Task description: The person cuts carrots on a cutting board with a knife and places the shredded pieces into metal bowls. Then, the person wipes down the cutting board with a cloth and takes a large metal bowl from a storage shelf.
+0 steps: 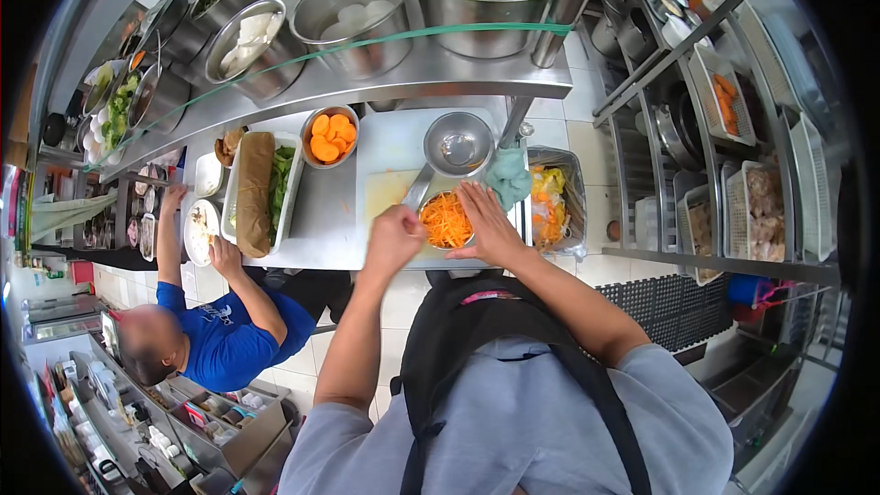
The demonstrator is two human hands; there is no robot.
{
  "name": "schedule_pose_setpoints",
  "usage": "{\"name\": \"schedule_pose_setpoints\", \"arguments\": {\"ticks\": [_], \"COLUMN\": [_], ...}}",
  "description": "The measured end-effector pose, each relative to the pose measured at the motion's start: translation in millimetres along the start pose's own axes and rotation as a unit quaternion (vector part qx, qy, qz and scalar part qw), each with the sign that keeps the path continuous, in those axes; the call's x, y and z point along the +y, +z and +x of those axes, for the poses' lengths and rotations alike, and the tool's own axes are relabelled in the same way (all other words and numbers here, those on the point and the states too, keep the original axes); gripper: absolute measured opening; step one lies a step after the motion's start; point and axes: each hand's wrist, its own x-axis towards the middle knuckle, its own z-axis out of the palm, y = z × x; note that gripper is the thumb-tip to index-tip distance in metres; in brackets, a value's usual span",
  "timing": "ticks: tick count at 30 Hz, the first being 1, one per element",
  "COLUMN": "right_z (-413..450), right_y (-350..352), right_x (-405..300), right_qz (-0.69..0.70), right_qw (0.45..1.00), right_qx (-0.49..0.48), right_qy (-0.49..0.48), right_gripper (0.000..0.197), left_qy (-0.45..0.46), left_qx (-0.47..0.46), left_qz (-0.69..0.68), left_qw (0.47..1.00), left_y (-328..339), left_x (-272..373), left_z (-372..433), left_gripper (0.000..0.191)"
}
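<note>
A metal bowl [464,247] heaped with shredded carrot [447,220] stands at the table's near edge. My right hand [487,225] rests against its right side, palm down, fingers extended and thumb apart. At the bowl's left is my left hand [395,237], slightly blurred with curled fingers; whether anything is inside them cannot be seen. A flat metal blade [417,185] lies just beyond that hand, and I cannot tell if the two touch. Behind sits a wider, nearly bare metal bowl [458,144], on a white cutting board [385,130].
A green cloth [509,179] lies right of the bowls, beside a lined waste bin [557,199]. Carrot slices fill a bowl [331,137] farther left, near a white tray [285,213]. Overhead runs a steel shelf [440,75] with pots. A co-worker [234,330] stands at left.
</note>
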Motion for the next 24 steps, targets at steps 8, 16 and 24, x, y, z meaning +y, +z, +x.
{"name": "schedule_pose_setpoints", "arguments": {"ticks": [8, 16, 24], "right_z": [-9.3, -1.2, -3.7], "right_y": [-15.0, -31.6, -31.7], "right_x": [-29.0, -66.3, -65.8], "right_qz": [0.010, 0.021, -0.012], "right_qw": [0.997, 0.980, 0.981], "right_qx": [0.030, 0.191, 0.169], "right_qy": [0.075, 0.048, 0.097], "right_gripper": [0.128, 0.051, 0.067], "left_qy": [0.137, -0.158, -0.124], "left_qx": [0.104, 0.132, 0.050], "left_qz": [0.060, 0.175, 0.044], "left_qw": [0.983, 0.963, 0.990], "left_y": [-17.7, -44.2, -56.5], "left_x": [-16.9, -204.2, -146.4], "left_z": [-2.9, 43.1, 58.4], "left_gripper": [0.007, 0.020, 0.017]}}
